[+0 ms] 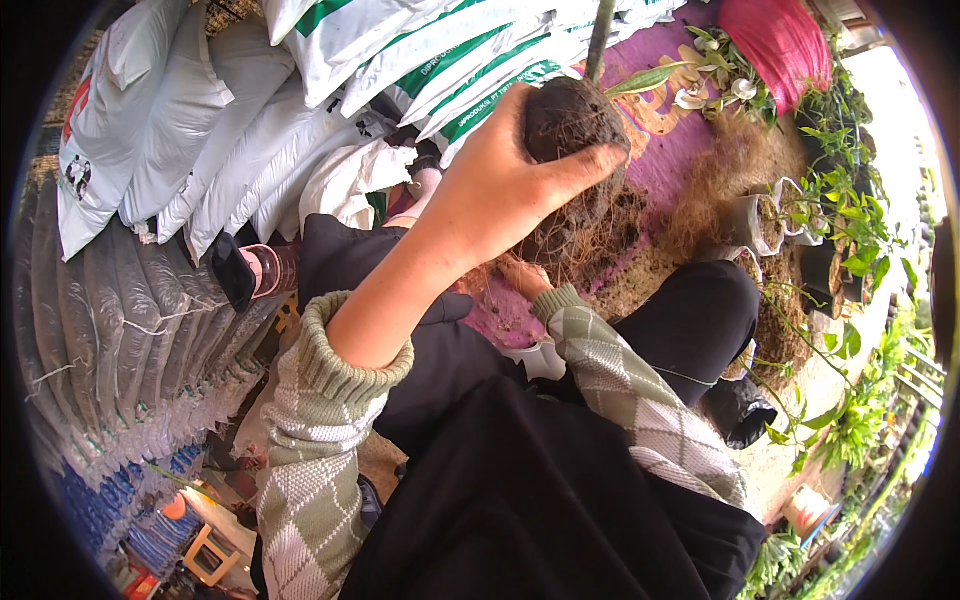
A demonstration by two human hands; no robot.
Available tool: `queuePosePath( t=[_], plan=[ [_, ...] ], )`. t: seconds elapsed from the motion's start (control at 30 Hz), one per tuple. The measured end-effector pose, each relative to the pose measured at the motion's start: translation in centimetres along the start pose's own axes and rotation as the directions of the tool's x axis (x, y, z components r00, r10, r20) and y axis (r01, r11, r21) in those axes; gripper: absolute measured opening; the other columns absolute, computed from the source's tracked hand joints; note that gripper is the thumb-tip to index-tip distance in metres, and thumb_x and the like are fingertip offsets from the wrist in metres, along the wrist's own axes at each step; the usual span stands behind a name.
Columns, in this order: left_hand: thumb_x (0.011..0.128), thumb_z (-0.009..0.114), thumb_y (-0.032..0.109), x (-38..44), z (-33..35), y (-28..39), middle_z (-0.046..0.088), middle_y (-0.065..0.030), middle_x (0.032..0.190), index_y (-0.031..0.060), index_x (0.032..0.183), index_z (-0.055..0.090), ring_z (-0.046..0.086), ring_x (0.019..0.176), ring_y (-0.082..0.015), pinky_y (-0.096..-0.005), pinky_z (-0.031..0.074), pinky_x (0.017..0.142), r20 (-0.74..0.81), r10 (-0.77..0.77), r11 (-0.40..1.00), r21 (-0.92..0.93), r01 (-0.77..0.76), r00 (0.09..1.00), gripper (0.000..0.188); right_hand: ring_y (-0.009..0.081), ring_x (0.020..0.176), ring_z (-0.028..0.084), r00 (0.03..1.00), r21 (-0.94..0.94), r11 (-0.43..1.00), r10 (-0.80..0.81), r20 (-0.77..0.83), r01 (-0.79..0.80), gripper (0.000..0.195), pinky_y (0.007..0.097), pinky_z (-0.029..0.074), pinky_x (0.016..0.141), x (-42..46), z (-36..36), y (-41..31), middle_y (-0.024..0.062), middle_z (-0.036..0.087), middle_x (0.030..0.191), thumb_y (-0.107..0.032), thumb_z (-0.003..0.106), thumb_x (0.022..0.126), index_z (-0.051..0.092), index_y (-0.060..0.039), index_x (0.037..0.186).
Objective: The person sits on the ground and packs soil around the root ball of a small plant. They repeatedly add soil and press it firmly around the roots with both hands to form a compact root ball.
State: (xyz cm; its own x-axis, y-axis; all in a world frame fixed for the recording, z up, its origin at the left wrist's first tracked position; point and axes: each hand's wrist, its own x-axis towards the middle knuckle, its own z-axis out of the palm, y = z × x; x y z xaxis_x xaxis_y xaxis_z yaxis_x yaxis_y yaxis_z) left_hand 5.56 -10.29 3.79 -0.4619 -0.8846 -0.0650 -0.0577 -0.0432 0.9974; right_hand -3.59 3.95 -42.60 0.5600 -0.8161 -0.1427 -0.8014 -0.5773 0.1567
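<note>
A dark root ball (574, 120) with a plant stem (600, 37) rising from it is gripped in my left hand (502, 176), thumb on its near side and the fingers partly hidden behind it. Below hangs a mass of soil and brown roots (577, 232). My right hand (525, 276) is low, partly covered by these roots; its fingers are hidden, so its hold cannot be told. A long green leaf (649, 79) extends to the right of the stem. Loose brown fibre (701, 195) lies on the purple surface (652, 161).
White and green printed sacks (450, 75) and plain white sacks (180, 135) are piled at the upper left. Stacked plastic bags (112, 322) stand at left, near a pink-banded bottle (274, 270). Potted plants (862, 240), a red sack (784, 49) and a black plastic bag (739, 411) are at right.
</note>
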Motion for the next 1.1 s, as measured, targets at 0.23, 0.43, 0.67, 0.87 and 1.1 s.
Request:
queuePosePath(
  t=[0.23,0.43,0.67,0.87,1.1],
  plan=[
    [0.084,0.070,0.024,-0.4,-0.7,0.1,0.065,-0.0046,0.102,0.0020,0.112,0.056,0.059,0.094,-0.0117,-0.0274,0.046,0.087,0.023,-0.036,0.999,0.037,0.035,0.999,0.038,0.0203,0.120,0.046,0.992,0.396,0.910,0.094,0.081,-0.119,0.039,0.0584,0.028,0.100,-2.0,-5.9,0.5,0.0016,0.057,0.122,-0.021,0.057,0.084,0.058,-0.0148,0.122],
    [0.079,0.075,0.032,0.4,0.0,0.0,0.065,-0.0064,0.091,-0.0006,0.106,0.054,0.061,0.082,-0.0115,-0.0270,0.049,0.077,-0.023,0.015,0.985,-0.169,-0.019,1.000,0.048,0.0265,0.110,0.055,0.873,0.729,0.505,0.402,0.275,-0.462,0.043,0.0505,0.033,0.093,-2.1,-9.7,2.1,0.0093,0.064,0.110,-0.022,0.068,0.077,0.057,-0.0114,0.117],
    [0.081,0.073,0.032,0.6,2.9,1.9,0.062,-0.0065,0.092,0.0000,0.106,0.054,0.060,0.080,-0.0123,-0.0271,0.049,0.074,0.024,0.053,0.948,-0.316,-0.043,0.998,0.045,0.0324,0.093,0.064,0.817,0.461,0.689,0.368,0.443,-0.560,0.039,0.0459,0.046,0.086,-4.4,-13.0,11.2,0.0147,0.068,0.097,-0.022,0.065,0.076,0.066,-0.0138,0.115],
    [0.078,0.073,0.039,0.1,3.3,1.3,0.062,-0.0067,0.095,0.0011,0.112,0.053,0.060,0.082,-0.0141,-0.0294,0.049,0.075,-0.016,0.022,0.958,-0.285,-0.026,1.000,0.055,0.0306,0.091,0.066,0.754,0.232,0.734,0.533,0.385,-0.638,0.022,0.0422,0.049,0.080,-7.0,-25.5,20.2,0.0125,0.070,0.091,-0.014,0.062,0.074,0.072,-0.0146,0.093],
    [0.088,0.054,0.050,0.8,5.7,1.5,0.050,-0.0130,0.132,0.0051,0.136,0.041,0.048,0.122,-0.0229,-0.0351,0.037,0.102,0.161,-0.109,0.967,-0.211,0.143,0.981,0.067,0.0119,0.080,0.065,0.815,0.881,0.303,0.561,0.143,-0.363,0.031,0.0295,0.052,0.074,-12.6,-39.3,29.8,0.0071,0.071,0.092,-0.013,0.072,0.079,0.068,-0.0049,0.109]
  ],
)
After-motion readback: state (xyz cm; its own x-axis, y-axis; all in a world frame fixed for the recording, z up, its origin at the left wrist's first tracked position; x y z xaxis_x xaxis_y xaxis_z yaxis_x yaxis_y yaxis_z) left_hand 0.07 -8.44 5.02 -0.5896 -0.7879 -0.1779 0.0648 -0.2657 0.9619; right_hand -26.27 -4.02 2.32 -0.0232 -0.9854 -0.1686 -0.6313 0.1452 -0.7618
